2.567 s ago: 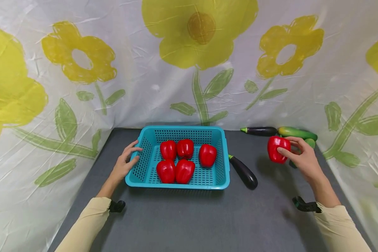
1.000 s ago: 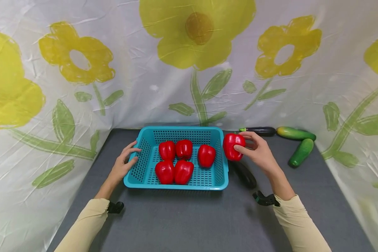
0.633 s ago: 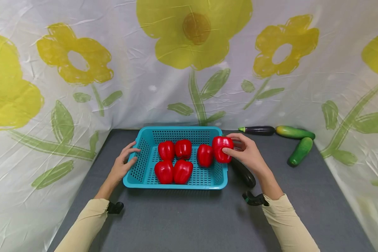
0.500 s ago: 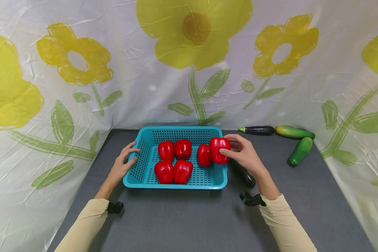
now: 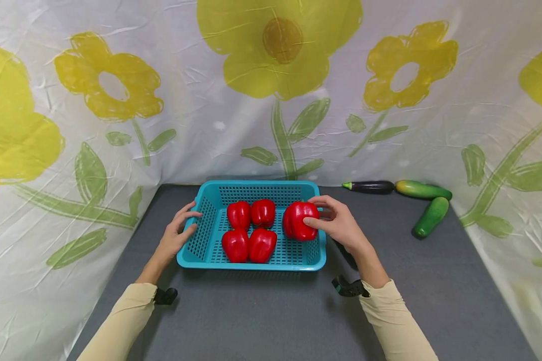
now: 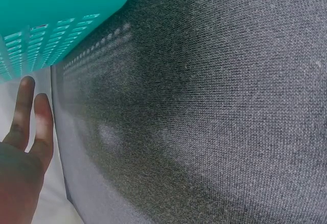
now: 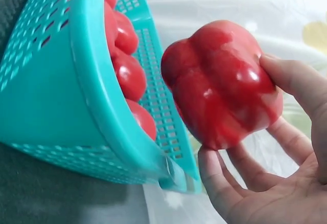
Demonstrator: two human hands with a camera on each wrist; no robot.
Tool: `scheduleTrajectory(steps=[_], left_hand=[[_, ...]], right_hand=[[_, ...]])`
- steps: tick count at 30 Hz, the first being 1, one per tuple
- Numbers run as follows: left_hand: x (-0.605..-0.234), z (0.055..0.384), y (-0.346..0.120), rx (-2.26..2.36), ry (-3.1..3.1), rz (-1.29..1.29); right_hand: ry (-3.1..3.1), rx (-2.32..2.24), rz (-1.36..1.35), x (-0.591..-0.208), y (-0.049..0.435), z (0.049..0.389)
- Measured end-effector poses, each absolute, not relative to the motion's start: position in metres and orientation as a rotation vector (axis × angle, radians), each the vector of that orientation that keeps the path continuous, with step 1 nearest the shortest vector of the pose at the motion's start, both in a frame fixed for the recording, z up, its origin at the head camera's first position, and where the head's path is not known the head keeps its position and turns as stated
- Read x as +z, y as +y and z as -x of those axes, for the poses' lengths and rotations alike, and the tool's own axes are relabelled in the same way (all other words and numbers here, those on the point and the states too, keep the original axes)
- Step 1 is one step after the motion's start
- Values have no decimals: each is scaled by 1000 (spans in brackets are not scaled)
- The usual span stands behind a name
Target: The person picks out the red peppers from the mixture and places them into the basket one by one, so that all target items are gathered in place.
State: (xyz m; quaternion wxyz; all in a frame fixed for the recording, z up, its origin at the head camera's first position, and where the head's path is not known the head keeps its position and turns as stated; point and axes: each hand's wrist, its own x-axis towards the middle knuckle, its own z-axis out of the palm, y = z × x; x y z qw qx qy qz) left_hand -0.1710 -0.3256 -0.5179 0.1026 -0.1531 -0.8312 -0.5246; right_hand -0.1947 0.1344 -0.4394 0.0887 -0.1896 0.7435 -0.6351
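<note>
My right hand [image 5: 340,224] holds a shiny red bell pepper [image 5: 303,221] between thumb and fingers, over the right end of a blue-green plastic basket [image 5: 253,266]. In the right wrist view the pepper [image 7: 222,83] is above the rim, with the fingertips on its side. It mostly covers another red pepper lying in that end of the basket. Several red peppers [image 5: 262,245] sit grouped left of centre in the basket. At the left rim my left hand [image 5: 175,235] rests with loosely extended fingers; in the left wrist view, fingertips [image 6: 26,83] are right by the basket wall.
An eggplant [image 5: 345,254] lies right of the basket, partly hidden under my right hand. Along the back edge of the dark table lie another eggplant [image 5: 371,187] and a yellow-green zucchini [image 5: 422,189]. A green cucumber [image 5: 430,217] lies nearer. A flowered cloth [image 5: 185,100] hangs behind.
My right hand has carried the pepper leftward from the table's right side, over the basket's right rim and lower inside it. My left hand stays at the left rim.
</note>
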Motion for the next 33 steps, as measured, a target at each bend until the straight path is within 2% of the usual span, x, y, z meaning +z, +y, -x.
scheduleTrajectory(steps=[21, 30, 33], left_hand=[[-517, 169, -325, -1544, -2432, 482], [-491, 159, -312, -1551, -2449, 471], [-493, 160, -313, -1541, -2449, 473]], right_hand=[[2200, -1821, 497, -441, 123, 180], [2219, -1801, 514, -439, 121, 174], [2220, -1800, 505, -439, 121, 173]])
